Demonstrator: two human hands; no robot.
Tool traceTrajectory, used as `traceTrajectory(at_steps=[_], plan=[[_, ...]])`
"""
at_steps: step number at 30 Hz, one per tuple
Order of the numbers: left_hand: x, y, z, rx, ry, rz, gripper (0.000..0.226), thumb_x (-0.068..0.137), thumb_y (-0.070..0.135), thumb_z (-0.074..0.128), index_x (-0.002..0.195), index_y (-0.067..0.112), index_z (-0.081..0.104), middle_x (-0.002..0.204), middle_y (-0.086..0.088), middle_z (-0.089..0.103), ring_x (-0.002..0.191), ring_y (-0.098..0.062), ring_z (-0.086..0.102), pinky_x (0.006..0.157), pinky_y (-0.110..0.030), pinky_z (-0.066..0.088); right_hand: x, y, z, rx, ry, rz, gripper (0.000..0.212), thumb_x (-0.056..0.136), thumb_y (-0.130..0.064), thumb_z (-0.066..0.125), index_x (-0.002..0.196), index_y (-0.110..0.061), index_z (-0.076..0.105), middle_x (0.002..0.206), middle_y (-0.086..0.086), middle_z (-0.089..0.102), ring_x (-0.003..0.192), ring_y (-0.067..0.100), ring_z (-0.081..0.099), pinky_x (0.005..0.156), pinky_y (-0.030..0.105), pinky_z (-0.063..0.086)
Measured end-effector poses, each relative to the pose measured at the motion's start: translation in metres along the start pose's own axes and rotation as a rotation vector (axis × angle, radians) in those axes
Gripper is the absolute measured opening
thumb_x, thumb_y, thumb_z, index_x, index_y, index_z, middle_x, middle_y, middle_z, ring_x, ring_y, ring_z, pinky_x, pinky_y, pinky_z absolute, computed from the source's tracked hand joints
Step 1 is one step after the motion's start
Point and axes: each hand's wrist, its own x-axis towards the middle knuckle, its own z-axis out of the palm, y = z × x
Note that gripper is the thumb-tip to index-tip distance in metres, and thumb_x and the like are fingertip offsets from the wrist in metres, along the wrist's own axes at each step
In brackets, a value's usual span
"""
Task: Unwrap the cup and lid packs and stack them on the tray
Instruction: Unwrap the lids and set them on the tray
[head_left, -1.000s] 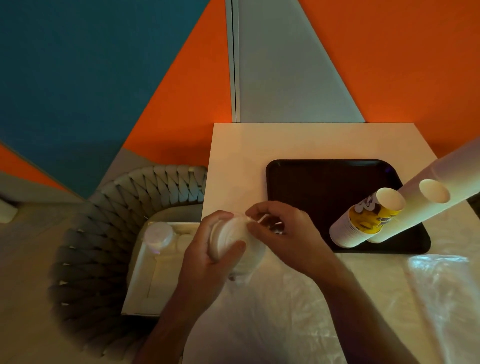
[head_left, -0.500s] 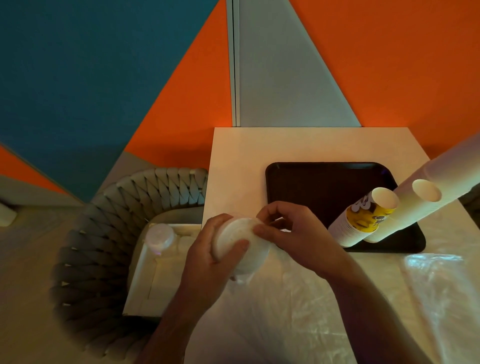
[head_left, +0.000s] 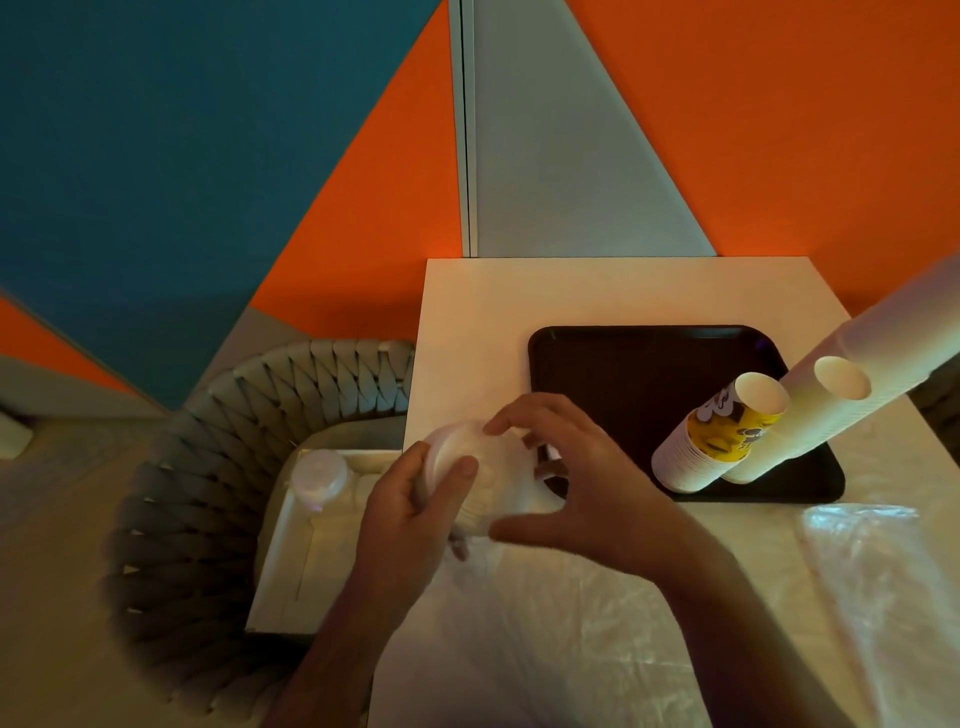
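I hold a white stack of lids (head_left: 485, 475) over the table's left front part, its clear wrap hanging below. My left hand (head_left: 415, 506) grips the stack from the left, thumb on top. My right hand (head_left: 582, 483) is spread around its right side, fingertips on the top rim and thumb under it. A dark tray (head_left: 623, 374) lies behind my hands. On its right side stand a yellow-printed cup stack (head_left: 719, 436) and a taller plain white cup stack (head_left: 857, 395), both leaning in the view.
Clear plastic wrap (head_left: 872, 582) lies crumpled over the front of the white table (head_left: 519, 301). Left of the table a woven grey chair (head_left: 208, 467) holds a white box (head_left: 306, 566) with another wrapped lid pack (head_left: 318, 475).
My right hand has opened from a pinch at the top of the lid stack to a spread grasp around its right side. The left hand keeps its hold.
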Motion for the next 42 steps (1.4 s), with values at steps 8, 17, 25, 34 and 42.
traceTrajectory(at_steps=[8,17,25,34,42], plan=[[-0.003,-0.001,0.0,-0.061,-0.076,0.014,0.036,0.081,0.045,0.052,0.1,0.016,0.063,0.071,-0.002,0.068,0.057,-0.012,0.064,0.048,-0.024,0.053,-0.002,-0.002,0.008,-0.111,0.078,0.001,0.074,0.065,-0.048,0.091,0.129,-0.039,0.055,0.131,-0.031,0.047,0.119,-0.006,0.046,0.088,0.016,0.053],[0.0,-0.005,-0.005,-0.015,-0.189,0.045,0.027,0.085,0.035,0.055,0.104,0.019,0.063,0.089,-0.008,0.07,0.076,-0.017,0.07,0.057,-0.026,0.058,-0.002,-0.008,-0.005,0.245,-0.018,0.219,0.063,0.063,-0.059,0.082,0.12,-0.044,0.06,0.106,-0.048,0.047,0.112,-0.001,0.057,0.088,0.026,0.059],[0.002,-0.003,-0.005,-0.001,-0.203,0.067,0.02,0.086,0.034,0.055,0.092,0.018,0.066,0.092,-0.012,0.065,0.075,-0.017,0.07,0.057,-0.025,0.058,0.005,-0.005,-0.003,0.143,0.048,0.236,0.06,0.062,-0.056,0.089,0.113,-0.046,0.06,0.117,-0.027,0.06,0.11,0.001,0.059,0.084,0.03,0.06],[0.007,-0.005,-0.008,-0.037,-0.231,0.054,0.025,0.086,0.03,0.058,0.096,0.009,0.068,0.102,-0.018,0.062,0.085,-0.022,0.069,0.058,-0.03,0.059,0.007,-0.001,-0.002,0.215,0.082,0.241,0.052,0.062,-0.052,0.09,0.105,-0.041,0.064,0.113,-0.027,0.063,0.105,0.001,0.061,0.078,0.024,0.059],[0.007,0.0,-0.008,-0.063,-0.185,-0.001,0.026,0.084,0.03,0.062,0.094,0.006,0.066,0.097,-0.015,0.065,0.075,-0.019,0.069,0.057,-0.026,0.057,0.009,0.005,-0.005,0.276,0.124,0.257,0.042,0.068,-0.045,0.089,0.103,-0.04,0.067,0.113,-0.021,0.066,0.106,0.007,0.064,0.081,0.03,0.06]])
